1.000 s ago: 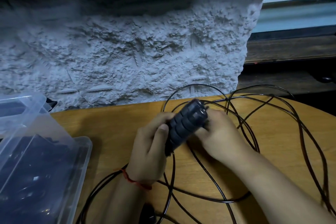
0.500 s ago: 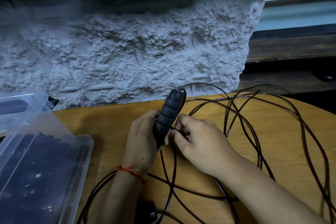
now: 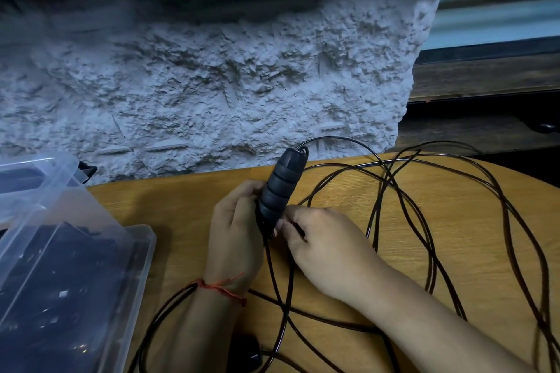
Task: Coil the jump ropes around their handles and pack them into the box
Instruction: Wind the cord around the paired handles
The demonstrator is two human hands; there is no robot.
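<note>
My left hand (image 3: 235,232) grips the lower end of a black ribbed jump rope handle (image 3: 281,183), which stands nearly upright above the wooden table (image 3: 472,221). Right beside the handle's base, my right hand (image 3: 321,239) pinches the thin black rope (image 3: 403,200). The rope leaves the handle's top and spreads in loose tangled loops over the right side of the table. A second black handle (image 3: 247,353) lies near the front edge, partly hidden by my left forearm. The clear plastic box (image 3: 142,251) stands at the left with dark items inside.
A rough white stone wall (image 3: 212,76) rises straight behind the table. Dark wooden ledges and a window frame (image 3: 491,79) fill the back right. The box's clear lid (image 3: 36,182) stands tilted up at the far left.
The handle has swung from tilted right to nearly upright. My right hand moved from the handle's top end down to its base and now pinches the rope there.
</note>
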